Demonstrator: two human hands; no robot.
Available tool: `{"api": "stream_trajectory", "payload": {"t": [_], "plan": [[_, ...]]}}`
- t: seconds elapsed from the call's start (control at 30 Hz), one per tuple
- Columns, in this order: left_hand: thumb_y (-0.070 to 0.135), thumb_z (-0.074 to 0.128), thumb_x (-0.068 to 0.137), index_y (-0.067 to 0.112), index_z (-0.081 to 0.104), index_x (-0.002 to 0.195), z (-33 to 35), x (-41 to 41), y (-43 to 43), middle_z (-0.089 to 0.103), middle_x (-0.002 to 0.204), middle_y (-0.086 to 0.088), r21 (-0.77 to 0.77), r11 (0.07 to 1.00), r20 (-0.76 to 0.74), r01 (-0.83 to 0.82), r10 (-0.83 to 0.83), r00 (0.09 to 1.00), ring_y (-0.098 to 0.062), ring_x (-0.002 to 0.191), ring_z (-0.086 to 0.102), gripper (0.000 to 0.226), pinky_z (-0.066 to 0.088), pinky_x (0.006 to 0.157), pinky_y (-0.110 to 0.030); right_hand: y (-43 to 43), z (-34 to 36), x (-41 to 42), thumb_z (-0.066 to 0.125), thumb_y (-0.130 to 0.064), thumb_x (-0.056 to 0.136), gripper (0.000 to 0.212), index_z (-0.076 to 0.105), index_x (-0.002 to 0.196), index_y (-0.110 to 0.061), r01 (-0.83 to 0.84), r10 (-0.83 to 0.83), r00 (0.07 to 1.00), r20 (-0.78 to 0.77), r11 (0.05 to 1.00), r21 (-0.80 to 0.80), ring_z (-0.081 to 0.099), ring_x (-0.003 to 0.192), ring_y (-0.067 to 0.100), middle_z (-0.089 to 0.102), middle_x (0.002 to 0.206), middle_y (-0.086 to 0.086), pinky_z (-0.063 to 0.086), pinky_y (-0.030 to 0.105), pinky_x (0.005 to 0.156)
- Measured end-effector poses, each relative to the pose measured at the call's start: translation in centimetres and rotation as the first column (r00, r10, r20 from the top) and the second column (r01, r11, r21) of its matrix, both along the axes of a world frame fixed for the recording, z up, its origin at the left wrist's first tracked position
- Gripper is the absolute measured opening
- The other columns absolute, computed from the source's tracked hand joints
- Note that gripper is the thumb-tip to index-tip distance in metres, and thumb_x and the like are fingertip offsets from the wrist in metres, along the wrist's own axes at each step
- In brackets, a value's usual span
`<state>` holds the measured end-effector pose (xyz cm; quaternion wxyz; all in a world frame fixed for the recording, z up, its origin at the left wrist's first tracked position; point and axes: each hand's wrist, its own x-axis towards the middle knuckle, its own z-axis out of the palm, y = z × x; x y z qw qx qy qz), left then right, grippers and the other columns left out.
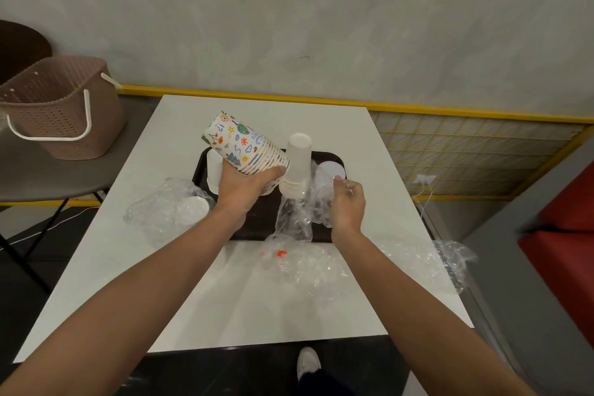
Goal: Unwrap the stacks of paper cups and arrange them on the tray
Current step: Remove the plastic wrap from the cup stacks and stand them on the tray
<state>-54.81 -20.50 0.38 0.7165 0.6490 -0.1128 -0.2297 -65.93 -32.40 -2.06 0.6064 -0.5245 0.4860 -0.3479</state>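
Crumpled clear wrappers lie along the white table's near-right edge, and another wrapper lies by its left edge. Over the dark tray, the right hand pinches clear plastic film (just stripped off, seemingly). The left hand grips a tilted stack of patterned paper cups. Plain white cup stacks stand upside down on the tray's far side.
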Motion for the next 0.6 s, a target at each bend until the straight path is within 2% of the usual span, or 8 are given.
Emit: {"api": "stream_trajectory", "payload": {"t": [0.07,0.1,0.17,0.2,0.3,0.37,0.47,0.6], "plan": [[0.033,0.088,0.041,0.023,0.050,0.121,0.0,0.1,0.1,0.065,0.116,0.001,0.012,1.000,0.017,-0.014,0.014,1.000,-0.017,0.110,0.061,0.089,0.053,0.093,-0.047,0.4,-0.5,-0.7,0.055,-0.026,0.094,0.013,0.047,0.100,-0.019,-0.115,0.112,0.993,-0.031,0.987,-0.110,0.052,0.077,0.015,0.052,0.087,-0.002,0.050,0.029,0.074],[0.036,0.088,0.039,0.022,0.050,0.122,0.0,0.2,0.2,0.065,0.116,0.001,0.024,0.999,0.030,-0.022,0.021,0.999,-0.016,0.110,0.062,0.093,0.053,0.092,-0.047,0.7,-0.8,-1.0,0.056,-0.023,0.094,0.013,0.045,0.100,-0.019,-0.174,0.167,0.984,-0.056,0.971,-0.166,0.053,0.073,0.014,0.050,0.084,-0.003,0.051,0.023,0.067],[0.041,0.088,0.035,0.020,0.049,0.125,-0.1,0.1,0.2,0.065,0.116,0.002,0.056,0.998,0.067,-0.034,0.030,0.997,-0.015,0.109,0.062,0.100,0.054,0.092,-0.045,1.2,-1.5,-1.4,0.056,-0.013,0.092,0.014,0.044,0.089,-0.019,-0.274,0.248,0.960,-0.133,0.930,-0.247,0.049,0.066,0.010,0.047,0.077,-0.004,0.044,0.010,0.054],[0.042,0.087,0.035,0.019,0.049,0.126,-0.1,0.0,0.1,0.065,0.116,0.002,0.074,0.997,0.090,-0.033,0.026,0.996,-0.015,0.109,0.062,0.101,0.054,0.092,-0.044,1.5,-1.9,-1.5,0.056,-0.008,0.091,0.020,0.042,0.081,-0.019,-0.314,0.274,0.946,-0.176,0.909,-0.274,0.045,0.063,0.009,0.044,0.073,-0.004,0.040,0.008,0.052],[0.047,0.086,0.035,0.021,0.048,0.127,-0.4,-0.6,0.0,0.065,0.116,0.005,0.138,0.990,0.155,-0.026,0.004,0.988,-0.014,0.110,0.061,0.103,0.052,0.096,-0.043,2.4,-3.1,-1.6,0.058,0.001,0.083,0.031,0.039,0.067,-0.018,-0.436,0.352,0.891,-0.287,0.839,-0.325,0.037,0.061,0.011,0.042,0.067,-0.001,0.035,0.018,0.058],[0.047,0.087,0.037,0.021,0.048,0.127,-0.6,-1.1,0.0,0.065,0.116,0.006,0.163,0.987,0.188,-0.012,-0.019,0.982,-0.011,0.109,0.061,0.101,0.051,0.098,-0.041,3.0,-3.9,-1.7,0.062,0.000,0.081,0.030,0.043,0.068,-0.019,-0.557,0.422,0.820,-0.386,0.745,-0.367,0.040,0.061,0.009,0.045,0.072,-0.002,0.036,0.017,0.059],[0.032,0.092,0.050,0.019,0.046,0.129,-1.1,-1.6,0.0,0.063,0.120,0.005,0.187,0.982,0.220,0.004,-0.046,0.975,-0.011,0.111,0.059,0.093,0.048,0.101,-0.037,3.3,-5.5,-2.3,0.059,-0.003,0.085,0.011,0.059,0.085,-0.014,-0.728,0.435,0.672,-0.599,0.538,-0.426,0.048,0.071,0.009,0.049,0.086,-0.002,0.040,0.016,0.068],[0.022,0.090,0.059,0.017,0.043,0.133,-1.3,-1.8,0.0,0.060,0.125,0.002,0.193,0.981,0.244,0.018,-0.066,0.967,-0.013,0.116,0.056,0.088,0.045,0.099,-0.029,3.1,-7.4,-2.7,0.050,-0.017,0.095,0.022,0.065,0.111,-0.015,-0.871,0.315,0.470,-0.824,0.317,-0.375,0.053,0.098,0.019,0.054,0.108,0.004,0.046,0.031,0.087]]}}
